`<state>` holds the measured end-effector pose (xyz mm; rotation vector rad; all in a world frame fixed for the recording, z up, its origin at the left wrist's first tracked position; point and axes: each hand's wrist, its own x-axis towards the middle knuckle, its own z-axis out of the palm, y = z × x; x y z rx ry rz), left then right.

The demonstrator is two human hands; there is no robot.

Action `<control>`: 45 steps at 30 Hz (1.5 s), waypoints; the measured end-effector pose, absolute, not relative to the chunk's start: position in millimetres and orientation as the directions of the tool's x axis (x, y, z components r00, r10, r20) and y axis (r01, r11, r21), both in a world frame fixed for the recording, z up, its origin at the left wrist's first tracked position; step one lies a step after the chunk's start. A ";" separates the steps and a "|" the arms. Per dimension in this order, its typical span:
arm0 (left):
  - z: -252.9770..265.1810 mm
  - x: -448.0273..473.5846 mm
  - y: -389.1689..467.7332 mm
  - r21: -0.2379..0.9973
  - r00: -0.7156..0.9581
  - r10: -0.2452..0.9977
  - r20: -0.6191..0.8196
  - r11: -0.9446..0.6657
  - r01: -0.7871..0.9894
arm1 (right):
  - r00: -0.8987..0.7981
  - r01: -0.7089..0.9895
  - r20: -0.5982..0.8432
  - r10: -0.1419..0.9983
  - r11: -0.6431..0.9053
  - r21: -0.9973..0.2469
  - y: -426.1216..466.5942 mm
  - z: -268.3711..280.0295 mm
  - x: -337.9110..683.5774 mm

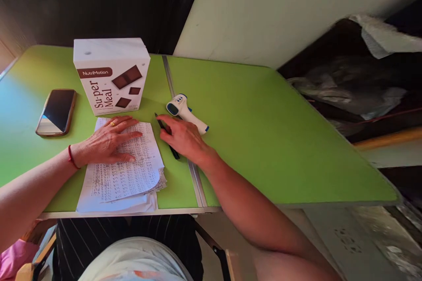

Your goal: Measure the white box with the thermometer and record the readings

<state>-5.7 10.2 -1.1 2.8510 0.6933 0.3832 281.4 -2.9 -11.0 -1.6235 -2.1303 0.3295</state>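
Note:
My left hand (115, 140) lies flat with its fingers spread on a stack of handwritten sheets (125, 184). A ring is on one finger and a red string is around the wrist. Just right of the sheets, my right hand (183, 136) has its thumb and index finger on a black pen (174, 153). The pen is slanted at the table surface, its tip pointing away from me; the hand hides part of it. Directly behind this hand rests a white and blue infrared thermometer (194, 120), partly covered by the fingers.
A white NutriMotion box (114, 83) stands upright behind the sheets. To the left lies a smartphone (56, 112) in a brown case. The green folding table (263, 140) has a metal seam; a wall (237, 13) borders its back, and plastic-covered things (346, 88) are beyond its right edge.

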 end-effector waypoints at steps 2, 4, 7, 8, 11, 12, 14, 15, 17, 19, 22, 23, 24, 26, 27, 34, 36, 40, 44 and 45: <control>-0.8 -3.8 9.0 0.210 0.869 0.467 0.165 -0.877 0.432 | -0.203 0.800 0.280 0.938 0.324 -0.505 3.0 -15.5 286.7; -0.3 -3.1 8.9 0.192 0.866 0.480 0.142 -0.871 0.451 | -0.181 0.700 0.352 0.918 0.372 -0.610 9.3 -21.1 290.9; -0.3 -4.2 9.9 0.166 0.842 0.525 0.126 -0.848 0.503 | -0.155 0.507 0.427 0.891 0.443 -0.739 14.4 -29.7 291.7; -0.6 -4.9 10.2 0.162 0.832 0.540 0.124 -0.839 0.520 | -0.146 0.450 0.451 0.880 0.465 -0.762 14.1 -32.0 290.0; -2.4 -6.4 11.0 0.165 0.821 0.557 0.124 -0.827 0.537 | -0.104 0.324 0.512 0.853 0.515 -0.793 8.4 -35.7 279.6; -3.1 -6.7 11.2 0.171 0.824 0.553 0.125 -0.830 0.531 | -0.084 0.295 0.518 0.851 0.518 -0.803 5.6 -35.7 275.4; -4.6 -7.0 11.7 0.185 0.833 0.538 0.129 -0.838 0.513 | -0.029 0.248 0.510 0.860 0.501 -0.830 0.2 -34.4 267.8; -5.4 -7.3 12.0 0.192 0.836 0.532 0.132 -0.842 0.505 | -0.004 0.228 0.495 0.869 0.483 -0.846 -2.1 -33.2 264.8; -6.9 -7.9 12.7 0.205 0.840 0.524 0.142 -0.846 0.493 | 0.022 0.181 0.453 0.891 0.442 -0.879 -5.0 -30.8 260.8; -8.2 -8.4 13.3 0.218 0.843 0.517 0.146 -0.848 0.483 | 0.014 0.117 0.397 0.918 0.392 -0.912 -5.9 -28.8 258.7; -9.2 -8.5 13.6 0.234 0.847 0.511 0.146 -0.850 0.472 | 0.006 -0.004 0.284 0.959 0.284 -0.959 -5.5 -28.4 256.1; -9.0 -8.3 13.4 0.238 0.848 0.510 0.143 -0.850 0.471 | 0.013 -0.039 0.245 0.969 0.245 -0.969 -5.3 -29.0 255.2; -8.5 -8.0 13.2 0.241 0.849 0.509 0.141 -0.849 0.469 | 0.020 -0.066 0.211 0.977 0.212 -0.975 -5.2 -29.8 254.2; -6.7 -7.6 12.8 0.249 0.851 0.508 0.136 -0.849 0.467 | 0.033 -0.086 0.162 0.986 0.165 -0.983 -5.4 -31.8 252.8; -5.6 -7.5 12.6 0.254 0.850 0.509 0.134 -0.847 0.466 | 0.040 -0.074 0.148 0.988 0.151 -0.986 -5.6 -32.7 252.5; 0.3 -5.5 8.4 0.251 0.850 0.513 0.120 -0.844 0.475 | 0.063 0.137 0.158 0.985 0.149 -0.979 -3.1 -33.0 255.1; 0.6 -2.8 5.2 0.225 0.846 0.519 0.120 -0.844 0.486 | 0.086 0.147 0.180 0.980 0.167 -0.975 -0.4 -33.1 256.0; 1.5 1.8 0.5 0.182 0.844 0.521 0.125 -0.849 0.497 | 0.103 0.114 0.174 0.979 0.162 -0.980 3.3 -34.9 256.5; 3.3 1.2 0.8 0.181 0.847 0.521 0.108 -0.848 0.498 | 0.073 0.171 0.172 0.982 0.158 -0.973 1.6 -35.5 255.1; 3.4 0.5 1.3 0.183 0.848 0.519 0.104 -0.848 0.497 | 0.070 0.191 0.184 0.980 0.168 -0.967 0.8 -35.6 254.5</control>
